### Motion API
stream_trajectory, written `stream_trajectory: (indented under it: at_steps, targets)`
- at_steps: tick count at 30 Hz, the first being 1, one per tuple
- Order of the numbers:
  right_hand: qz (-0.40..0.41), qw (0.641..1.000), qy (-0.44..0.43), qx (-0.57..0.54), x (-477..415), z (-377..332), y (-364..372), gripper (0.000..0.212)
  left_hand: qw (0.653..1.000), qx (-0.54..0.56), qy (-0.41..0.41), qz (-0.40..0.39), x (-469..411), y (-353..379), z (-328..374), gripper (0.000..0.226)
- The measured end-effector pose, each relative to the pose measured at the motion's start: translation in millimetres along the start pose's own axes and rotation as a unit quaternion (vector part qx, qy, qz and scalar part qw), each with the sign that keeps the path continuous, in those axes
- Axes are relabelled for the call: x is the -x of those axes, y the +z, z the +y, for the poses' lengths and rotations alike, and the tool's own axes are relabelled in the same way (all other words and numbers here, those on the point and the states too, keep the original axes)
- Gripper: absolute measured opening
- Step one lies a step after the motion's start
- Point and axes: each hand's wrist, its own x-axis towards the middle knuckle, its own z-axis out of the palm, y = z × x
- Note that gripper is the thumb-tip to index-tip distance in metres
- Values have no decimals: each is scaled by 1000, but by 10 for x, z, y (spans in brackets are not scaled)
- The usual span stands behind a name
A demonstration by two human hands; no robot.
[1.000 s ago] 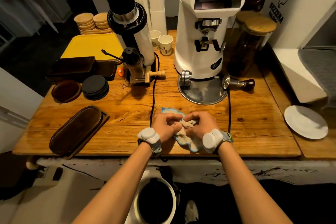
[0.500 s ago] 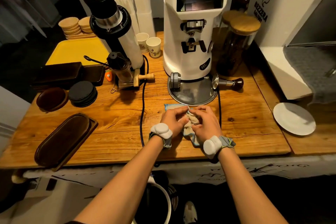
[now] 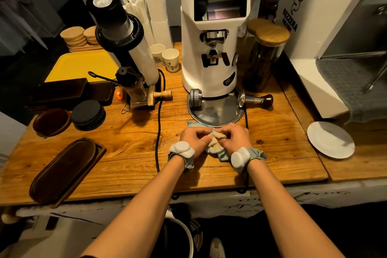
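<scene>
By grinder base (image 3: 215,111), L hand (image 3: 193,138) & R hand (image 3: 237,138) still scrunch cloth (image 3: 217,149).

Both hands, left (image 3: 193,139) and right (image 3: 235,139), bunched on a cloth (image 3: 215,146) before the white grinder (image 3: 211,48).

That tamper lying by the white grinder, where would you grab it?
Grip the dark knob, coming from the right. The tamper lies on its side, knob pointing right, away from the grinder, metal disc close to its tray. The right hand, now pinching the cloth, is nearest.
</scene>
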Motion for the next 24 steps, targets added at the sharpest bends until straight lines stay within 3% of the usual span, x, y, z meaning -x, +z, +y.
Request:
stream_trajectory:
  at_steps: [12, 18, 21, 24]
  targets:
    - [-62, 998, -2, 24, 356, 35, -92, 19, 995, 5, -6, -100, 335, -106, -114, 21]
    - [-79, 997, -3, 0, 364, -122, 64, 25, 999, -21, 25, -35, 457, -227, -241, 23]
    - [-61, 998, 10, -17, 295, -170, 173, 25, 994, -95, 40, 38, 394, -233, -212, 20]
    - [-43, 999, 3, -31, 202, -192, 256, 24, 978, -197, 26, 63, 281, -258, -150, 19]
